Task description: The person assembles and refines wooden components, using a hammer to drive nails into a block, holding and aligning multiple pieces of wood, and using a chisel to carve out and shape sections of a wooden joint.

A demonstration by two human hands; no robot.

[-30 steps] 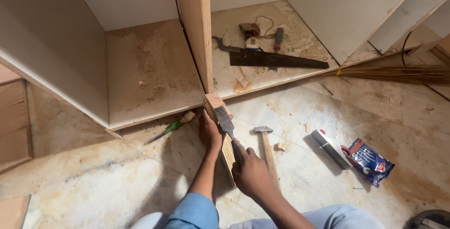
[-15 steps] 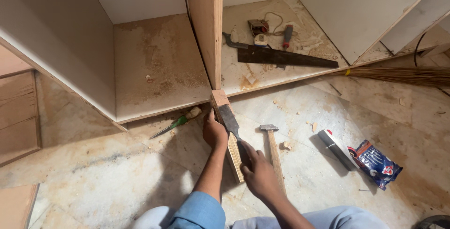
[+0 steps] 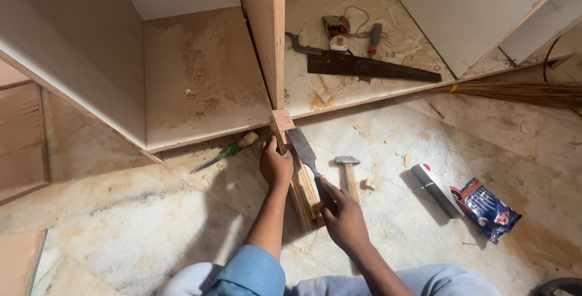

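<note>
Since the earlier frame little has moved: your hands stay on the same work, with only the view shifted slightly. Your left hand [image 3: 276,165] is closed around the left side of the wooden block [image 3: 296,171], which lies on the floor against the cabinet's upright panel [image 3: 267,35]. Your right hand [image 3: 344,217] grips the chisel [image 3: 305,153], its blade flat on the block. A hammer [image 3: 348,171] lies just right.

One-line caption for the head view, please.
Left hand steadies a wooden strip while right hand holds a chisel.
</note>
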